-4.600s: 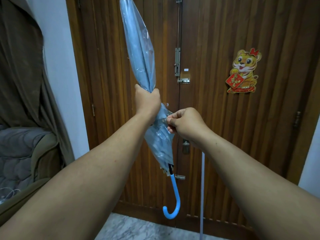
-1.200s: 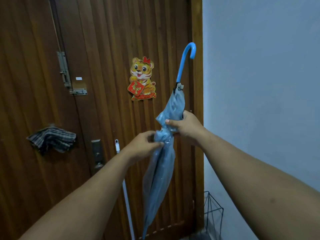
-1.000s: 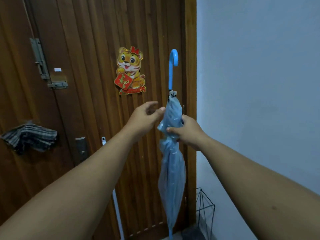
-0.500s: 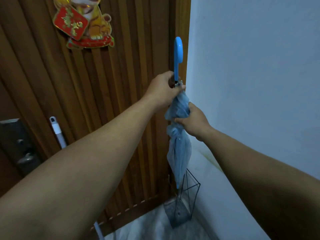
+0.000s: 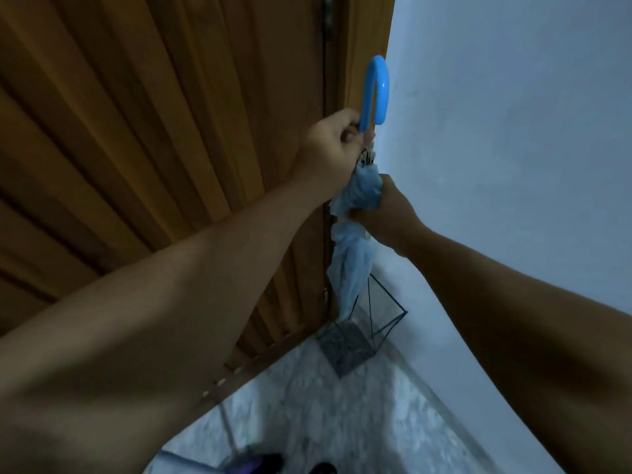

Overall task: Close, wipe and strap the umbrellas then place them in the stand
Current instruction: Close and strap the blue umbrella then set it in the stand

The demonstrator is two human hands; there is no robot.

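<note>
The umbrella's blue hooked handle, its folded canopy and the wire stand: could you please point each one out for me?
blue hooked handle (image 5: 378, 87), head view, top of the curve.
folded canopy (image 5: 352, 268), head view, fabric below the hands.
wire stand (image 5: 390, 321), head view, right-hand wire edge.

One head-worn wide-angle view looks steeply down along both forearms into the door-and-wall corner, close.

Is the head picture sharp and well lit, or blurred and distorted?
Head view: dim, bluish light; the marble floor and forearms are motion-blurred; the wide lens bows the ribbed wooden door; the bright blue hooked handle and black wire stand stay fairly clear.
</note>
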